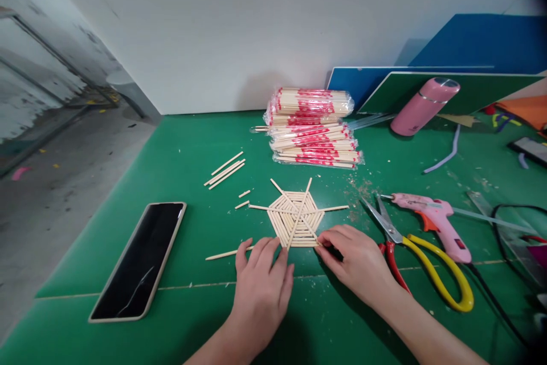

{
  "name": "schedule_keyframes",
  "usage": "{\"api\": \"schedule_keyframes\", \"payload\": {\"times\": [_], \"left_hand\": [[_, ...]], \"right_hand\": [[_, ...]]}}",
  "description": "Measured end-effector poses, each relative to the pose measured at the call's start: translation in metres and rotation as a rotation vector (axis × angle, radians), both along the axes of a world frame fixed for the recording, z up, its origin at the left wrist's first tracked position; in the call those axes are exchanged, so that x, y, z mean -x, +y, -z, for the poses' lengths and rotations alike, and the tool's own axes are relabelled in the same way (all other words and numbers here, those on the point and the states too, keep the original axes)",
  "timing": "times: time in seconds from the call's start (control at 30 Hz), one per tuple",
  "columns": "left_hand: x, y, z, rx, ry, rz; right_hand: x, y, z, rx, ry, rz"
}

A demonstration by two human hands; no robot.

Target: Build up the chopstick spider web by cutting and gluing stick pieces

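Note:
A flat hexagon of glued wooden sticks [296,218] lies on the green table [192,148], with longer sticks crossing it like spokes. My left hand [261,282] rests flat just below its lower left edge, fingers stretched out over a single loose stick [222,254]. My right hand [356,259] sits at the hexagon's lower right corner, its fingertips pressed together on the end of the bottom stick.
A black phone [141,259] lies at the left. Loose sticks [225,170] and wrapped chopstick packs [311,128] are behind. Scissors [421,259], a pink glue gun [431,220] with its cable, a pink bottle [423,106] and coloured boards [448,89] are on the right.

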State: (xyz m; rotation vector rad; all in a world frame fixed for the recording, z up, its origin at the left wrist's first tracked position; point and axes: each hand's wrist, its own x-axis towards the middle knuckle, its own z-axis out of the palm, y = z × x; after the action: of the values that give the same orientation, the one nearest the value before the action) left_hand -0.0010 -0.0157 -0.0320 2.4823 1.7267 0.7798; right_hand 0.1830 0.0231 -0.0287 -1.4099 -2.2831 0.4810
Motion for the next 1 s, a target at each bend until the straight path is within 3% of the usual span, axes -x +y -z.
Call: {"api": "schedule_keyframes", "payload": {"times": [1.0], "left_hand": [[-0.0074, -0.005, 0.0027, -0.001, -0.094, -0.036]], "right_hand": [[-0.0039, -0.0003, 0.0036, -0.022, -0.007, 0.017]]}}
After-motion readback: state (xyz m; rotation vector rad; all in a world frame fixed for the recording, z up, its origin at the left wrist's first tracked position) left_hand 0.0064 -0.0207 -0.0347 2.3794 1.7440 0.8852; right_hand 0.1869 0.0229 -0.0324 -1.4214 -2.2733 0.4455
